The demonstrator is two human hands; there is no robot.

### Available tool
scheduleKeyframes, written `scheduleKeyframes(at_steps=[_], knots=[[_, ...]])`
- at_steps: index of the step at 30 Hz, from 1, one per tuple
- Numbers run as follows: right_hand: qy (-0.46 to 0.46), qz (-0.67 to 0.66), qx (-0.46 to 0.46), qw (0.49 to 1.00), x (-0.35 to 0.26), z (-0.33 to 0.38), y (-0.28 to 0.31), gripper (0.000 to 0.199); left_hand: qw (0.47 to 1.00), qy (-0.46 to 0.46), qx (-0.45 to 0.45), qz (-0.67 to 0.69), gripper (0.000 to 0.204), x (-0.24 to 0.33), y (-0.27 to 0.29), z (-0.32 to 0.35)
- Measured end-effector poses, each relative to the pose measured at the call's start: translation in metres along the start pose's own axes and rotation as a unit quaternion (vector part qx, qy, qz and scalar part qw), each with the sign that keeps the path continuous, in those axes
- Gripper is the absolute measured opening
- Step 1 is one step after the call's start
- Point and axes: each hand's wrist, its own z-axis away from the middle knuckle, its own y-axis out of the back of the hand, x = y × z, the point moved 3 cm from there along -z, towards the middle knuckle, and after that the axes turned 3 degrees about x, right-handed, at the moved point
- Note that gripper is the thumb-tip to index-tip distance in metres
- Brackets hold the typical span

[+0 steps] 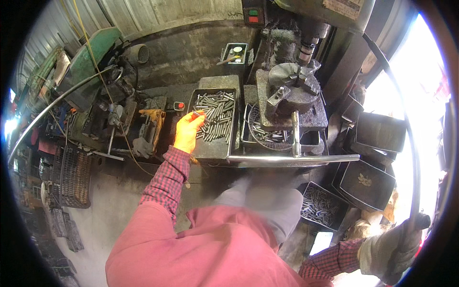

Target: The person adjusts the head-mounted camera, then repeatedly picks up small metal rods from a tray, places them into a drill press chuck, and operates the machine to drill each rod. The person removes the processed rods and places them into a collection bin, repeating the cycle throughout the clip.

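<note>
My left hand (190, 130), in an orange glove, is closed at the left side of a shallow metal tray (210, 154). Between its fingertips is a short metal pin (196, 113), partly covered by the glove. Many similar loose pins (217, 110) lie in the tray, some lined up side by side near its front. Out at the lower right, my right hand (388, 252), in a grey glove, is wrapped round the end of a long dark lever (410, 143). The glove hides part of that grip.
A drill press chuck (306, 50) stands above a round jaw chuck (291, 83) on a worktable. A bright bar (296, 158) runs along the bench front. Below right are a bin of pins (319, 205) and dark bins (366, 184). A green machine (93, 57) stands left.
</note>
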Motion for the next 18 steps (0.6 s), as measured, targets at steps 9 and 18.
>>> scheduleKeyframes(at_steps=[9,18], knots=[[0.0,-0.015,0.035,0.999,0.005,0.006,-0.006,0.04,0.952,-0.244,0.008,-0.187,0.026,0.03,-0.023,0.021],[-0.157,-0.85,0.012,0.503,-0.065,0.005,0.0,0.053,0.975,-0.179,0.009,-0.128,0.022,0.029,-0.02,0.02]])
